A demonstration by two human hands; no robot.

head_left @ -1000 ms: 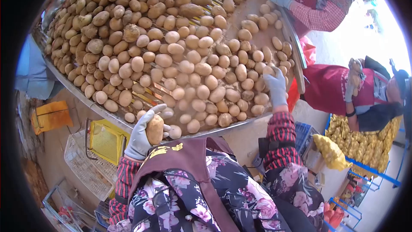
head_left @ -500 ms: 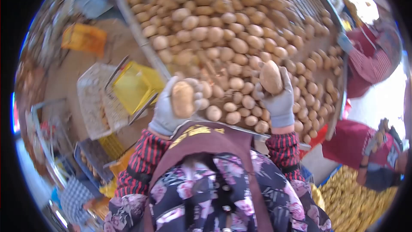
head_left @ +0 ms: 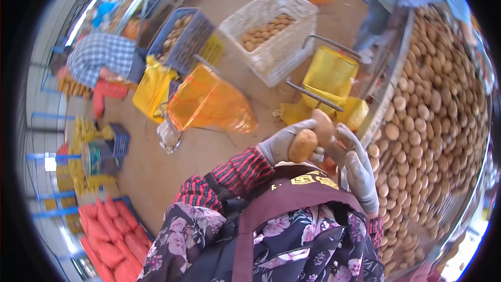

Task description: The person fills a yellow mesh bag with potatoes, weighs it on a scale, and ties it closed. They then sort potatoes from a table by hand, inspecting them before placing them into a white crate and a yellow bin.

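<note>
Potatoes, two of them, sit at frame centre: the left hand [head_left: 279, 145] grips one potato [head_left: 303, 145], the right hand [head_left: 357, 169] curls its fingers around another potato [head_left: 323, 125]. At right lies the potato-heaped sorting table [head_left: 385, 96]. Upper centre, on the dirt floor [head_left: 156, 169], stand a white crate [head_left: 274, 52] and a yellow basket [head_left: 330, 72].

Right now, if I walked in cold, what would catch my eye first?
Two grey-gloved hands meet at centre, the left hand and right hand each holding a potato. At right spreads a huge bed of potatoes. At upper left, an orange bag and a white crate stand on the floor.
</note>
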